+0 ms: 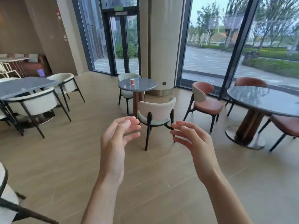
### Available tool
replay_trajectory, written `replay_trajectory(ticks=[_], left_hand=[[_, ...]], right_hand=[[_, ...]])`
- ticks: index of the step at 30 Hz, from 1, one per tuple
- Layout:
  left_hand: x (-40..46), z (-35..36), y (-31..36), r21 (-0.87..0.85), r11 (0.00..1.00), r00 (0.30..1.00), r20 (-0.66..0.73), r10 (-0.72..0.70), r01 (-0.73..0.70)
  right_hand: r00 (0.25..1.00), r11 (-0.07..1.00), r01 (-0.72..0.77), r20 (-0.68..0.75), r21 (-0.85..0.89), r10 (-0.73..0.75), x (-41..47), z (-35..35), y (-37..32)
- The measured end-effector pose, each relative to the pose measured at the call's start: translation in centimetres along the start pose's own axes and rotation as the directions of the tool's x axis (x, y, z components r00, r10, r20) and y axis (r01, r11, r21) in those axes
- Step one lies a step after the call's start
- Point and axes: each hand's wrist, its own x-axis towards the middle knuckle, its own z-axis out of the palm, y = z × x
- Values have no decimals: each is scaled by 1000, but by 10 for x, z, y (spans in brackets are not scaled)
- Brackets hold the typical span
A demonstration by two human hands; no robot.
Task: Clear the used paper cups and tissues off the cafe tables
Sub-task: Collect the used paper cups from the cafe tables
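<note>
Head-camera footage showed a single paper cup (132,81), orange-red with a white rim, standing upright on a small round grey table (145,86) well ahead of the person, a little left of the tabletop's middle. That table stood on a brown pedestal in front of a wide pale column (161,46), with a white-cushioned chair (127,92) behind it and a pale pink-backed chair (156,112) on its near side, its back turned toward the camera.

Both hands were raised in the foreground, well apart from the cup and touching nothing. The left hand (116,141) was held with its palm turned inward, fingers loosely bent and spread, holding nothing. The right hand (192,141) mirrored it, palm facing left, fingers relaxed and slightly curved, also empty. The two hands faced each other with a gap between them, through which the pink-backed chair's dark legs showed.

To the right stood a larger round grey table (265,101) on a brown pedestal with a metal foot, ringed by rust-coloured chairs (205,101). To the left was a square grey table (22,87) with white armchairs (34,102) around it. Tall glass panes and a dark-framed door (123,44) lined the far wall, with trees and pavement beyond. The floor (64,159) was tan tile.
</note>
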Motion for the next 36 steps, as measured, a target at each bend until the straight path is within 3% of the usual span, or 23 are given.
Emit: replay_trajectory(ticks=[9,15,25,36], left_hand=[[242,-45,-48,-15,1000,1000,-21,-7,7],[357,-73,-76,6,1000,998,-60,-6,7],[556,-81,-175,46,998,991,-134,-27,34],[809,-60,-240,34,999,985,-168,-36,42]], right_hand=[[999,1000,-7,47,-19,8,206,139,49],[997,1000,-25,76,10,24,314,208,86],[993,992,-88,85,86,81,516,290,188],[984,985,-152,102,79,143,768,368,241]])
